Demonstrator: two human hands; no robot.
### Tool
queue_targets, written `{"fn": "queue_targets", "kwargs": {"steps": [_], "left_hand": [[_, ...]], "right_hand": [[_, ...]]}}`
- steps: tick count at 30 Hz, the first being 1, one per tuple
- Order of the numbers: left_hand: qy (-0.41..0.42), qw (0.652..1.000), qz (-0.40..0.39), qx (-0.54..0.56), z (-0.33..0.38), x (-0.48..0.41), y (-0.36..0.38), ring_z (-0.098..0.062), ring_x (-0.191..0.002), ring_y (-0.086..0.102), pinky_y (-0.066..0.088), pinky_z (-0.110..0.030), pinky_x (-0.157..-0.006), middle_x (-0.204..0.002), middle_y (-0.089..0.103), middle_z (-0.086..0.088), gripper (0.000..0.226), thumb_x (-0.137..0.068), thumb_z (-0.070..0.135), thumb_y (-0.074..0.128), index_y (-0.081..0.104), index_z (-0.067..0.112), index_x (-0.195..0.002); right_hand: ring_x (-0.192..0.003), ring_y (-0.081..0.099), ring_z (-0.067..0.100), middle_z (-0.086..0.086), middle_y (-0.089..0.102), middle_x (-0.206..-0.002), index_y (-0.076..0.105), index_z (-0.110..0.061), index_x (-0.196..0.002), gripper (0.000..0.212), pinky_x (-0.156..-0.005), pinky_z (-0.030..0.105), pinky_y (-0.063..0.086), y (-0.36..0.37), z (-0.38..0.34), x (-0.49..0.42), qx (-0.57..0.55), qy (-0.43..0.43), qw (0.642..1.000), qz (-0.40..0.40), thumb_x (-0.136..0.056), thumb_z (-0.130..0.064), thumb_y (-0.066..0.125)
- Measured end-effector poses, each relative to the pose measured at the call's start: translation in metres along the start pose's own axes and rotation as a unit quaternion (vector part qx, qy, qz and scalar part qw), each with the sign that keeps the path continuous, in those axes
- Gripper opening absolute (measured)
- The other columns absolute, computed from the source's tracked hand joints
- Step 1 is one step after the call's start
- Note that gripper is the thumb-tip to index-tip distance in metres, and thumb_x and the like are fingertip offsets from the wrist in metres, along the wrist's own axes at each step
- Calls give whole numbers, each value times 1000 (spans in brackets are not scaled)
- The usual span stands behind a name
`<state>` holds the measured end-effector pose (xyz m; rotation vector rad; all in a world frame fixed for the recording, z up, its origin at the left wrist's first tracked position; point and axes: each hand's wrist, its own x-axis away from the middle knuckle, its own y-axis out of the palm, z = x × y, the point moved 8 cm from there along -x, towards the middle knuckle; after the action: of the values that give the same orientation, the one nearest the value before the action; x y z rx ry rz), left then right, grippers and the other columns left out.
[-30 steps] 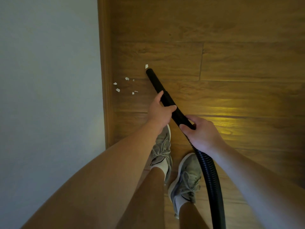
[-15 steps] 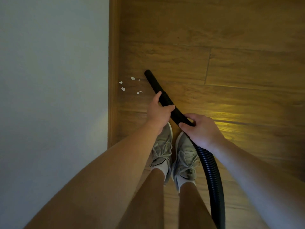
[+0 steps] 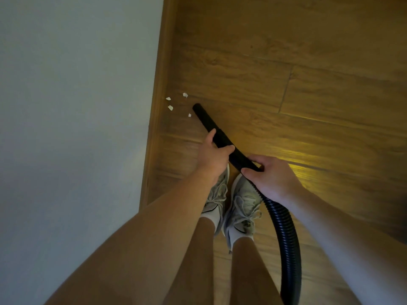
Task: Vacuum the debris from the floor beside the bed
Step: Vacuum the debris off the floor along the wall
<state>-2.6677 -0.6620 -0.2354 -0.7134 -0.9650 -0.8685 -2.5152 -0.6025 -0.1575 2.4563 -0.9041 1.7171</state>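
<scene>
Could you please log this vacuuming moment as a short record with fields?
tool: black vacuum nozzle, tip low near the floor
hose: ribbed black hose, trails back past the shoes
left hand: grips the nozzle forward
right hand: grips where nozzle meets hose
debris: four white scraps left of the tip, beside the wooden bed frame
floor: wood planks

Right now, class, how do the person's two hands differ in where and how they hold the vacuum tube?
The left hand grips the smooth nozzle higher up, nearer the scraps; the right hand grips lower, where the ribbed hose begins. The left hand's thumb points along the tube; the right hand's fingers wrap over it. Both are closed on the tube.
</scene>
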Motion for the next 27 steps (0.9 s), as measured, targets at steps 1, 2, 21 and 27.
{"fn": "queue_targets", "kwargs": {"steps": [1,2,21,27], "left_hand": [[-4,1000,1,5,-2,1,-1,-22,-120,63,55,-45,-102,-147,53,-8,81,-89,8,74,35,31,-156],[-7,1000,2,9,-3,3,-2,-22,-120,63,55,-45,-102,-147,53,-8,82,-89,8,74,34,31,-157],[22,1000,11,-8,2,-9,-39,-22,-127,59,52,-46,-105,-150,50,-4,83,-87,8,75,35,30,-156],[38,999,4,-13,15,-18,-31,-23,-129,58,53,-47,-104,-153,47,-2,84,-85,9,77,36,31,-155]], "right_hand": [[-63,70,20,1,73,-77,68,-40,-120,28,-61,42,60,1,0,0,3,-1,1000,-3,-93,-37,63],[-63,70,21,1,73,-76,68,-39,-121,29,-61,42,60,2,1,0,6,-1,1000,-6,-92,-38,63],[-61,68,17,-2,71,-77,65,-34,-128,34,-58,41,59,34,-19,-15,29,-35,999,0,-94,-42,62],[-54,65,18,-1,69,-67,65,-39,-123,29,-52,40,55,27,-21,-20,15,-36,999,7,-95,-41,61]]}}
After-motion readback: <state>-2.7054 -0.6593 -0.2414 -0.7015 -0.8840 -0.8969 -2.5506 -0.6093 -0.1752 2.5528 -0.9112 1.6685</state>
